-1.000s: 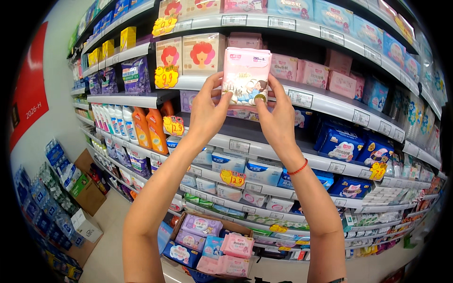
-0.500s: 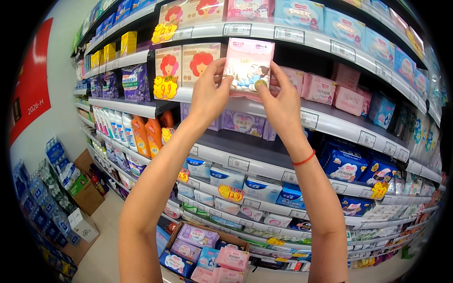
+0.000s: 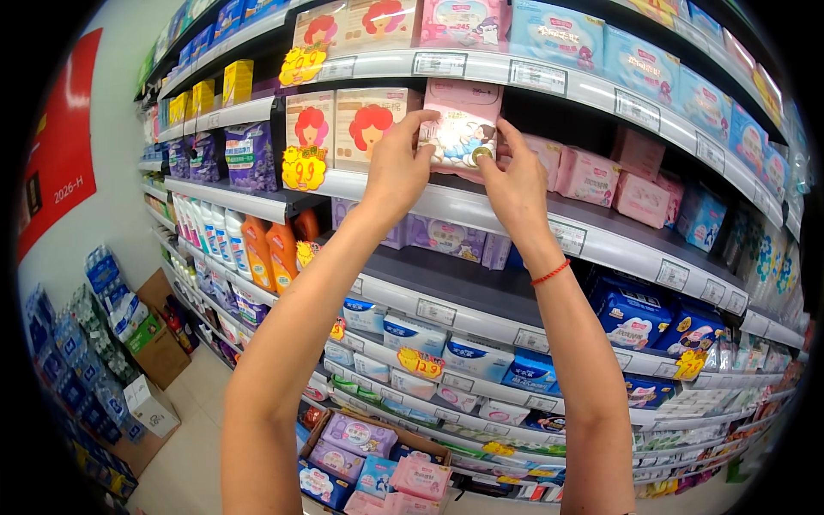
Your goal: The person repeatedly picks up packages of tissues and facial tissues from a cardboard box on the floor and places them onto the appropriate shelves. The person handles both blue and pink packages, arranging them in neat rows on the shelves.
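A pink pack of sanitary pads (image 3: 462, 112) with a cartoon figure on its front stands upright at the second shelf from the top, between my two hands. The fingers of my left hand (image 3: 399, 163) press its left edge. My right hand (image 3: 517, 180), below a red string bracelet (image 3: 550, 273), grips the lower right side, its thumb by a round gold spot on the front. Just left of the pack are beige packs (image 3: 374, 129) with a red-haired figure. Smaller pink packs (image 3: 586, 175) lie to its right.
A shelf edge with price tags (image 3: 538, 75) runs right above the pack. Yellow price signs (image 3: 305, 169) stick out at the left. Lower shelves hold purple packs (image 3: 445, 238) and blue packs (image 3: 633, 311). A carton of packs (image 3: 442, 453) sits low between my forearms; wrapped bottles (image 3: 69, 343) stand far left.
Both hands have moved the pink pack forward, closer to the shelf and in line with the beige packs. The whole view has shifted slightly.
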`<state>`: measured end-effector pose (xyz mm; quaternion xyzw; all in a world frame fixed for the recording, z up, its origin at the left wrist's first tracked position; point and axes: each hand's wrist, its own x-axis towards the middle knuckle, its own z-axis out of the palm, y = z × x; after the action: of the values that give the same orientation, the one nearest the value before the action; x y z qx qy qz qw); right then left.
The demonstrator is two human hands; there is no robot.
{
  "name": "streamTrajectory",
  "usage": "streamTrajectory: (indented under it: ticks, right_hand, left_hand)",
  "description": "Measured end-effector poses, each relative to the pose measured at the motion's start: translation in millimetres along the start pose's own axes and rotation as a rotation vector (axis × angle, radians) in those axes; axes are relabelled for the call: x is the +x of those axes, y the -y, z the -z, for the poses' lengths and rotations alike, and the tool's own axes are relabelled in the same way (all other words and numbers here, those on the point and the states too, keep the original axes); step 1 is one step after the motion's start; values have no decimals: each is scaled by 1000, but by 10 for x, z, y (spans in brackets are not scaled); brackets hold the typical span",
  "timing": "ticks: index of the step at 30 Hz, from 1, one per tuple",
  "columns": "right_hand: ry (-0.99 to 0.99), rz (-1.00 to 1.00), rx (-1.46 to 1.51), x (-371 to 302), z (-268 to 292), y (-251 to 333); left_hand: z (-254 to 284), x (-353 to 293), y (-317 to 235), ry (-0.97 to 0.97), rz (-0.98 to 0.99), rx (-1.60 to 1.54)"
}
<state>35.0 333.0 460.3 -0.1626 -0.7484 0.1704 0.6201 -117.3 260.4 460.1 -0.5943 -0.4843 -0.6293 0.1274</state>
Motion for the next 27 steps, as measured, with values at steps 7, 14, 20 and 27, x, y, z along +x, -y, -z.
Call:
streamTrajectory:
  ticks: [7, 14, 20, 27]
  right_hand:
    - [-45, 274, -280, -35, -65, -119]
    - [92, 199, -342, -57, -12, 45]
    - [60, 273, -484, -45, -98, -39]
    - [23, 286, -403, -73, -87, -19]
  left_hand:
    - [-65, -113, 108, -146, -317, 406]
    - [-181, -247, -72, -54, -259, 594]
    - [-216, -246, -5, -27, -257, 571]
    - [-126, -274, 40, -19, -308, 472]
